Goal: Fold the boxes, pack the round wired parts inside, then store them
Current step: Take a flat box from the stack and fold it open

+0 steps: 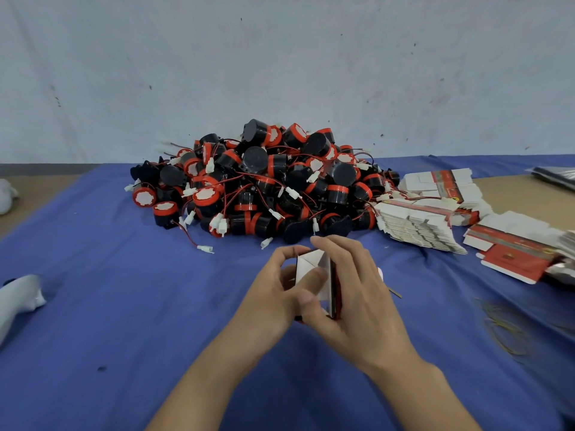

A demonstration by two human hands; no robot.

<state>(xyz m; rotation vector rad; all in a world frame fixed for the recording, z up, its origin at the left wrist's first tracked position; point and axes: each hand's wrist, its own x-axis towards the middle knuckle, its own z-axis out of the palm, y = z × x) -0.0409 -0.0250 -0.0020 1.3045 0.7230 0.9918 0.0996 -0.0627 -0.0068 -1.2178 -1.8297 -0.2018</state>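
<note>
Box [312, 272] in my view centre, held just above blue cloth [124, 321], white inner flaps up, red-black side toward right. Left hand [273, 293] curled round its left side, gripping. Right hand [361, 293] clamped on right side, fingers reaching over far edge. Just beyond hands, parts pile [258, 181]: black-red rounds, red wires, white plugs. Right of pile I see flat boxes [417, 225] fanned in stacks. Rubber bands [504, 328] on cloth near right. White object [18, 297] at left edge; I cannot tell what.
</note>
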